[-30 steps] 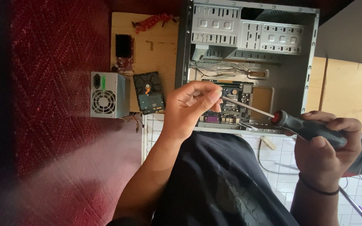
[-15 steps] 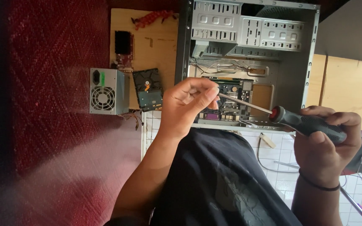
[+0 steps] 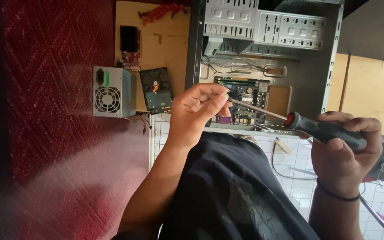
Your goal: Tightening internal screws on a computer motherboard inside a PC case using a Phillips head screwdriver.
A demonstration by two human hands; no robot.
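Over the open computer case: both hands work a screwdriver above the circuit board.
Landmark: computer case [image 3: 307,84], grey sheet metal, side panel off, lying open on a pale wooden desk [image 3: 165,49].
Right hand [image 3: 343,155]: fingers wrapped tight round the screwdriver's handle, near the case's right lower corner; a dark band sits on the wrist.
Screwdriver [image 3: 323,130]: dark ribbed grip with a red collar, thin bright steel shaft slanting toward the board.
Left hand [image 3: 198,111]: fingers pinched narrow round the tip end of the shaft, just in front of the case's lower edge; whether a screw sits between them cannot be told.
Circuit board [image 3: 245,98]: green, flat, studded with small parts, lying in the case's lower half under loose thin wires.
Step in hand: judged as steadying or loading the tip, before it goes down onto the board.
Next move calls for: a slow, straight lowering of the tip, clear of the wires.
Left of the case: boxy grey power supply [image 3: 112,92] with round fan grille; dark flat hard drive [image 3: 156,90] beside it.
Drive bays [image 3: 263,26]: perforated metal, at the case's upper part.
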